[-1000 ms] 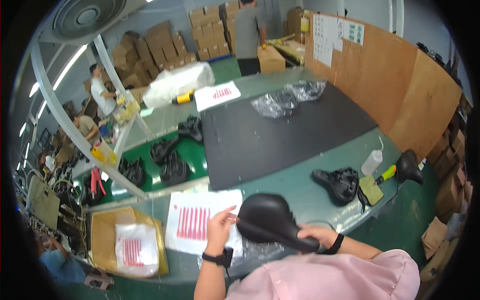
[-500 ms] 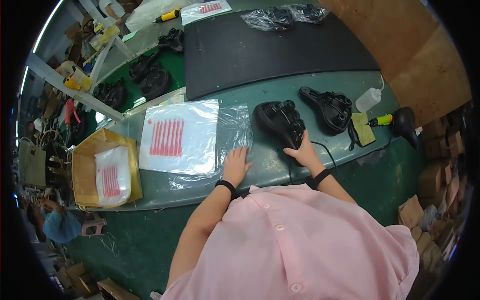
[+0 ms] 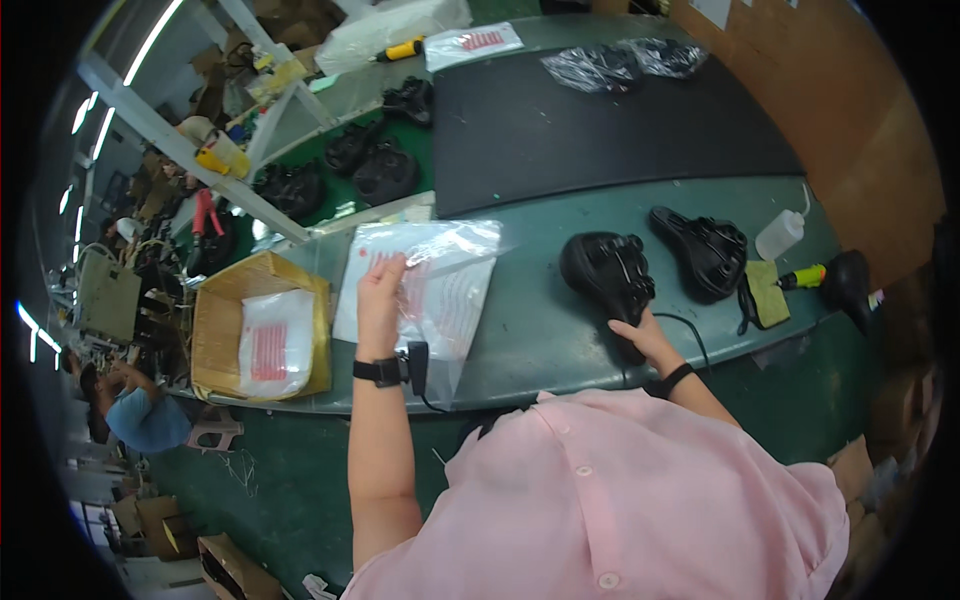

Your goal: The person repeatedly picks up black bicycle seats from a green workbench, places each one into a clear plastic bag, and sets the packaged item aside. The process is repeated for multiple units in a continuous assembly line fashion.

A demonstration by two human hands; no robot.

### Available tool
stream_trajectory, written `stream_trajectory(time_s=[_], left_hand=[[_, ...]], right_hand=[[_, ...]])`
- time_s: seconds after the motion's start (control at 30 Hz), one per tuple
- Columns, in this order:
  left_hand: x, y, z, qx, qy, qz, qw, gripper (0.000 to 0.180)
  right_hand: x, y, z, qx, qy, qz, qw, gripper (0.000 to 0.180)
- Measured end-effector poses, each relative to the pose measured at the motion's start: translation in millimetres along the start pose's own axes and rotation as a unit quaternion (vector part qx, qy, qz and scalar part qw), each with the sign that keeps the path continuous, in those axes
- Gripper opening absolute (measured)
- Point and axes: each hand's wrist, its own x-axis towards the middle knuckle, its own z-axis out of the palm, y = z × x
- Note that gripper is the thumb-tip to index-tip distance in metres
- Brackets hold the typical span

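Observation:
My left hand (image 3: 380,300) is closed on a clear plastic bag (image 3: 452,355), raised over a stack of white plastic bags with red printing (image 3: 352,305). The clear film hangs down toward the table's front edge. My right hand (image 3: 652,342) grips the narrow nose of a black bicycle saddle (image 3: 598,265), whose wide end points away from me and whose metal rails face up. To its right a second black bicycle saddle (image 3: 705,262) lies on the green table (image 3: 540,350), also underside up.
A yellow bin (image 3: 318,350) with printed bags stands at left. On the right are a white squeeze bottle (image 3: 780,235), a yellow-green cloth (image 3: 768,300) and a powered screwdriver (image 3: 803,277). Behind lie a black mat (image 3: 600,130) and more saddles (image 3: 385,175). A co-worker (image 3: 145,415) sits far left.
My left hand has moved left and up from the tabletop, lifting the clear bag. My right hand still holds the saddle by its nose. The whole view has shifted slightly.

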Motion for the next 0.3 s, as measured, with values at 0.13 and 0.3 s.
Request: stream_trajectory(time_s=[0.13,0.3], left_hand=[[52.8,31.4,-73.0,0.02,0.069,0.046,0.996,0.022],[107.4,103.0,-144.7,0.167,0.156,0.216,0.949,0.024]], right_hand=[[1.5,16.7,4.6,-0.01,0.017,-0.023,1.0,0.077],[14.7,21.8,4.6,0.003,-0.063,-0.068,0.996,0.071]])
